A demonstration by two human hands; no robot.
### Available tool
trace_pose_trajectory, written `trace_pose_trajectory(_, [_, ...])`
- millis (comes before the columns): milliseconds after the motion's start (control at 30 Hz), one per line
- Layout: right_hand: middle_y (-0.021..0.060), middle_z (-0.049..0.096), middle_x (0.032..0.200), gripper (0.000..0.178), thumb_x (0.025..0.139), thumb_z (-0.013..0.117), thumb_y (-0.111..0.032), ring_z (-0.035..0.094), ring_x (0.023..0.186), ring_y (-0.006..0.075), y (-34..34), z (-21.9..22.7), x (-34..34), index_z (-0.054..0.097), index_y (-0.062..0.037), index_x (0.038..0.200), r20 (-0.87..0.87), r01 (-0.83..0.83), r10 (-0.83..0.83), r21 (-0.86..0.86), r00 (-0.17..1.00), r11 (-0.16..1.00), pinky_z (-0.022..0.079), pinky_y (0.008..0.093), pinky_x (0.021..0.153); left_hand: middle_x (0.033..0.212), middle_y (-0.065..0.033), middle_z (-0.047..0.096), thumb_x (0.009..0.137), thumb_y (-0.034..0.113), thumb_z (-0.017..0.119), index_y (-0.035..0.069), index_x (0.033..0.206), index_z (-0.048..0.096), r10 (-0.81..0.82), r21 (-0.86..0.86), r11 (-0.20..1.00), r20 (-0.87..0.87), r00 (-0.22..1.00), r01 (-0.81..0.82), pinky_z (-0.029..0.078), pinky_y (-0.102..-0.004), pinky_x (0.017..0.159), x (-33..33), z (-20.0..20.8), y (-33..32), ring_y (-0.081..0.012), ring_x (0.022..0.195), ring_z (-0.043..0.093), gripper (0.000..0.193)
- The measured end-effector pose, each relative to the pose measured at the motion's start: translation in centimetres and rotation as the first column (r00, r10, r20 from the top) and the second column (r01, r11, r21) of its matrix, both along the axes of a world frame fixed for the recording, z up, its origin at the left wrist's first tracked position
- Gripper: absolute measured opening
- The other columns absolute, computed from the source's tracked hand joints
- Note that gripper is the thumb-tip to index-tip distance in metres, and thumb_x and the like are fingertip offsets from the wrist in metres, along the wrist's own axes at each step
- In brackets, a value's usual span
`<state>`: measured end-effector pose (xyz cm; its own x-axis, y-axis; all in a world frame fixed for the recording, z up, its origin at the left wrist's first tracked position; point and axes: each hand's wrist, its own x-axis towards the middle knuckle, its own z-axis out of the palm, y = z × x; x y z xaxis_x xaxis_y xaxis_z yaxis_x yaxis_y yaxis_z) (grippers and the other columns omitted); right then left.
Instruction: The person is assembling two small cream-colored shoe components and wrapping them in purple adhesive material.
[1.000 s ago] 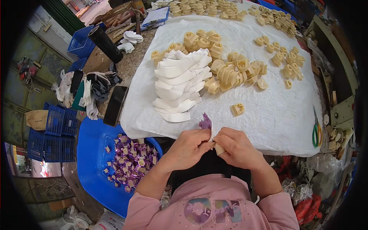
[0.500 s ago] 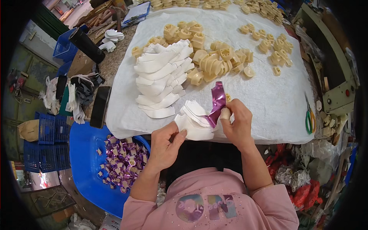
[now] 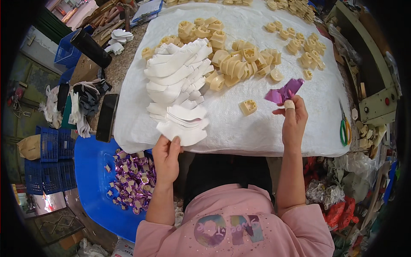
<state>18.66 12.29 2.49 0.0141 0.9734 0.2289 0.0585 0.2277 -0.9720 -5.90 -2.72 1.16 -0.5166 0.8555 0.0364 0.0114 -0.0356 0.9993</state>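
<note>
My left hand pinches the lower edge of a few stacked white curved pieces, which look like paper or thin sheet. They overlap the front of a tall fanned pile of similar white pieces. Out to the right, my right hand holds a shiny purple foil strip between thumb and fingers, above the cloth. A finger or thumb on that hand has a tan wrap. One beige hollow plastic piece lies alone between my hands. Behind it spreads a heap of like beige pieces.
A white cloth covers the table. Scissors with green and orange handles lie at its right edge, a phone at its left. Below left, a blue tub holds many purple-wrapped pieces. A dark cylinder leans at the far left.
The purple strip has come away from the white pieces and moved right in my right hand. My left hand has carried the white stack left to the pile. The lone beige piece is now uncovered.
</note>
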Motion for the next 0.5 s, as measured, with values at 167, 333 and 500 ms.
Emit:
trace_pose_trajectory(167, [0.0032,0.051,0.089,0.005,0.083,0.05,0.002,0.047,0.077,0.0093,-1.5,0.0,-0.8,0.053,0.0016,0.087,0.023,-0.267,0.266,0.106,0.964,0.958,0.039,0.021,0.071,0.087,-0.0043,0.059,0.091,0.014,0.053,-0.002,0.105,0.056,-0.053,0.01,0.999,-0.006,0.999,0.053,0.043,-0.0234,0.069,-0.5,-0.7,0.5,-0.0086,0.076,0.051,0.021])
trace_pose_trajectory(333, [0.0047,0.056,0.087,0.014,0.074,0.058,0.004,0.053,0.078,0.0113,-2.2,-0.6,-1.7,0.055,0.0002,0.087,-0.071,-0.305,0.315,0.124,0.946,0.944,0.043,0.0242,0.072,0.118,-0.012,0.05,0.088,0.002,0.052,-0.002,0.124,0.039,0.061,0.135,0.989,-0.016,0.998,-0.058,0.041,-0.0269,0.089,-0.9,-1.5,1.0,-0.0168,0.106,0.052,0.038])
trace_pose_trajectory(500, [0.0091,0.057,0.074,0.021,0.07,0.059,0.008,0.056,0.063,0.0182,-2.6,-0.5,-2.8,0.056,-0.0004,0.089,0.281,-0.257,0.173,0.298,0.944,0.919,0.047,0.0283,0.063,0.122,-0.015,0.046,0.084,-0.003,0.053,0.001,0.125,0.043,0.236,0.089,0.972,-0.422,0.875,-0.219,0.04,-0.0283,0.091,-1.7,-4.4,0.4,-0.0224,0.111,0.049,0.043])
